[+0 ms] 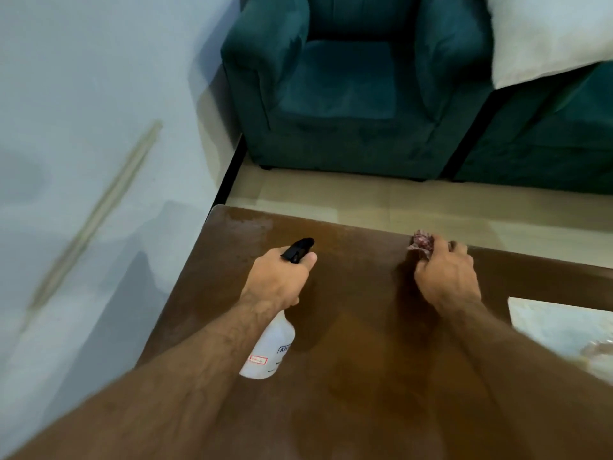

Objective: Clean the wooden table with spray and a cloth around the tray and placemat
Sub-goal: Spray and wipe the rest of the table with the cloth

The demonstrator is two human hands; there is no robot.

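1. Wooden table (348, 327) lay brown and glossy under both of your forearms, its far left corner just beyond your left fingers, where a pale wet-looking patch (247, 224) showed on the surface.
2. Your left hand (278, 280) was clenched around the neck of the spray bottle (270, 350), with the black nozzle (297, 249) jutting past your knuckles toward that corner and the white body hanging back under your wrist. I judge you held it so to aim at the corner.
3. Your right hand (446, 277) gripped the bunched cloth (421, 244), which stuck out ahead of your fingertips and sat on or just above the wood close to the far edge. That looked ready for wiping.
4. A pale tray or placemat (557, 323) (I could not tell which) lay to the right of your right wrist, apart from the cloth.
5. Between your two hands the wood was bare, so you had room to sweep sideways.
6. Beyond your fingertips the table ended at a strip of tiled floor (398, 197), with a green armchair (348, 88) past it; a wall (83, 127) stood left of your left hand.
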